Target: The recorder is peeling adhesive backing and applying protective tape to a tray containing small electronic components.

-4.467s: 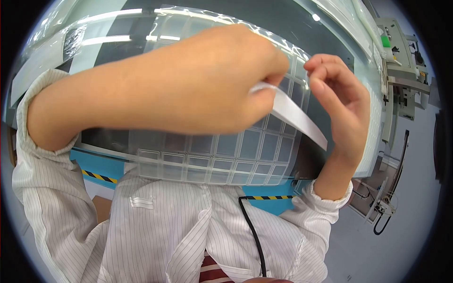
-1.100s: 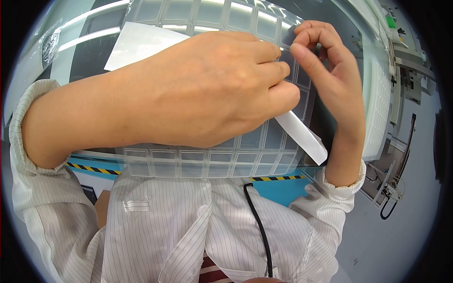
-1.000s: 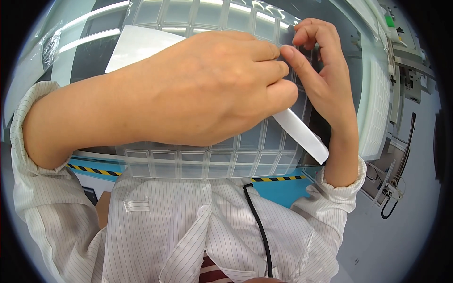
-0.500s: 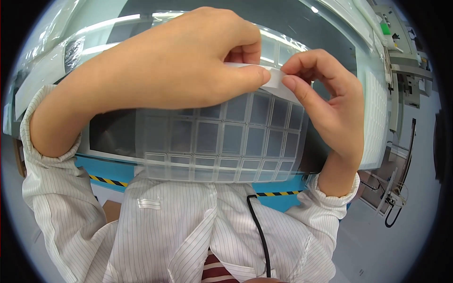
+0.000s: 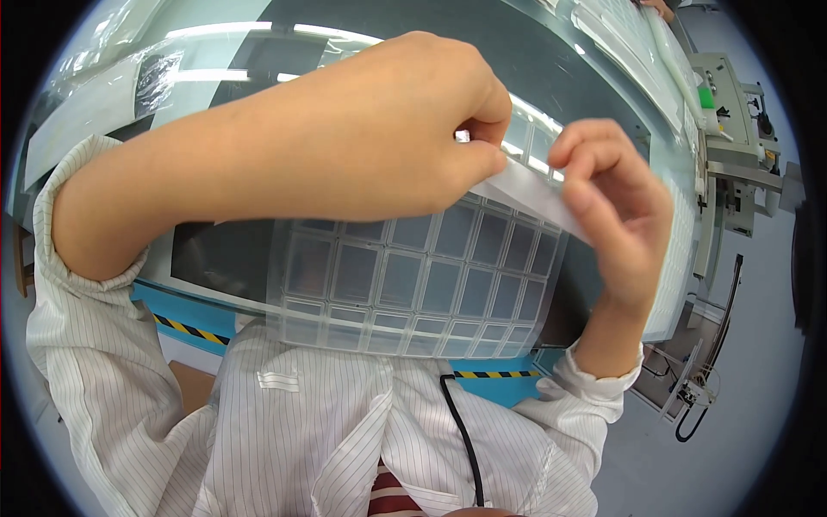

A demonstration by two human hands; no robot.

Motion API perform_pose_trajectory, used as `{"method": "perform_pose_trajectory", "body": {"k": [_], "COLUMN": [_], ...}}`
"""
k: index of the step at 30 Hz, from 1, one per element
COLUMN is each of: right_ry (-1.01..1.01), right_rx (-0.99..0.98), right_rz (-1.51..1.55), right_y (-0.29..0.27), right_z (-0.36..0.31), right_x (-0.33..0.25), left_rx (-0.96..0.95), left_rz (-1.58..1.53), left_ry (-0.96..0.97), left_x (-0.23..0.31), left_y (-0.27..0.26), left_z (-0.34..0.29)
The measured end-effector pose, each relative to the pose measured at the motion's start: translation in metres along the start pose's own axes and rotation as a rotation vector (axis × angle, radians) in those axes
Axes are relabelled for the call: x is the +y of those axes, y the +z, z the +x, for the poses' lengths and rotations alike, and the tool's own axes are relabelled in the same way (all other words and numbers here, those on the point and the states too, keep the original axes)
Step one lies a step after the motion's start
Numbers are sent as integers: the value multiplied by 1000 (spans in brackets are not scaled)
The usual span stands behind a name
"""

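Observation:
My left hand (image 5: 422, 129) reaches across above a clear plastic tray (image 5: 392, 332) of rectangular compartments. Its thumb and forefinger pinch one end of a white strip (image 5: 538, 200), perhaps tape or paper. Slanting down to the right, the strip passes behind the thumb of my right hand (image 5: 624, 202). The right fingers are bent, with a gap between thumb and fingertips. Whether the strip touches that thumb cannot be made out. The tray lies under both hands at the near table edge, its far part partly covered by my left hand and forearm.
The tray rests on a dark, glossy table surface (image 5: 215, 254). Clear plastic-wrapped sheets (image 5: 86, 121) lie at the left. Stacked white trays (image 5: 676, 233) stand along the right edge, with grey equipment (image 5: 719, 82) beyond. Another person's hand (image 5: 662, 9) shows at the top right.
My right thumb and forefinger have spread apart, and the hand has moved slightly down and right. More of the white strip shows between the hands. The view has shifted a little.

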State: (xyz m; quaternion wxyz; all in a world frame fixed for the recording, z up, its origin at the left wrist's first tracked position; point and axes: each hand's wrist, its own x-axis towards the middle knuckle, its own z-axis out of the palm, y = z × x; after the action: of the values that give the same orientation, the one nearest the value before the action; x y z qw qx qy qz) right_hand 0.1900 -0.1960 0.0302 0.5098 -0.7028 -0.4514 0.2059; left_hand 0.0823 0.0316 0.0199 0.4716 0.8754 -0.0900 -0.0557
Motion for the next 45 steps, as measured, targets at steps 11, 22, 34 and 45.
{"method": "perform_pose_trajectory", "body": {"k": [11, 22, 34, 45], "right_ry": [294, 268, 237, 132], "right_rx": [-49, -91, -69, -43], "right_rz": [-215, -213, -320, -310], "right_y": [-27, -25, -22, -20], "right_z": [39, 39, 41, 34], "right_x": [42, 45, 45, 55], "left_rx": [120, 52, 37, 155], "left_rz": [477, 476, 476, 601], "left_ry": [457, 445, 440, 549], "left_x": [-19, -24, -22, -23], "left_y": [23, 23, 21, 33], "left_z": [8, 11, 11, 32]}}
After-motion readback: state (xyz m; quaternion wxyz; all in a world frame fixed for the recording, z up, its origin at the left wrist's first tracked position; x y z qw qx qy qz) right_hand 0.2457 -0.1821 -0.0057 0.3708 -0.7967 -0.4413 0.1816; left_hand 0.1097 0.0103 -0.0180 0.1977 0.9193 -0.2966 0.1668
